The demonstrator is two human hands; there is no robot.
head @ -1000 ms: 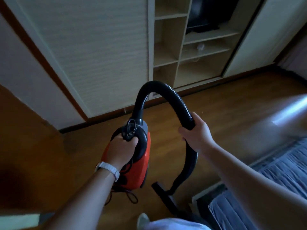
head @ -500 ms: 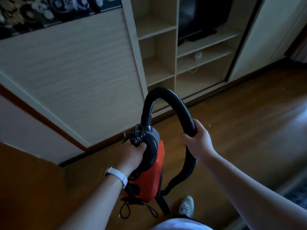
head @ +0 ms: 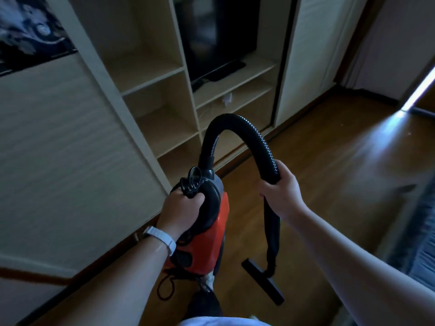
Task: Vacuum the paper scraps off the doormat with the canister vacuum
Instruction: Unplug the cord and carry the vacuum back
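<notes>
A red and black canister vacuum point(head: 207, 234) hangs above the wooden floor, carried by its black top handle in my left hand point(head: 181, 208), which wears a white wristband. Its black ribbed hose point(head: 237, 130) arches up and over to my right hand point(head: 280, 191), which grips the hose where it meets the wand. Below that hand the black wand hangs down to a flat floor nozzle point(head: 263, 280) just above the floor. A loose cord dangles under the canister. No doormat or paper scraps are in view.
A pale built-in cabinet with open shelves point(head: 164, 95) and a dark television point(head: 211, 36) stands ahead. A sliding panel point(head: 66, 156) fills the left. Wooden floor point(head: 329, 184) extends right to a lit door gap point(head: 419, 90). A grey striped fabric edge point(head: 423, 243) lies at right.
The view has lifted and swung right along the cabinet. The vacuum stays carried in both hands, and the nozzle has swung out to the right of the canister.
</notes>
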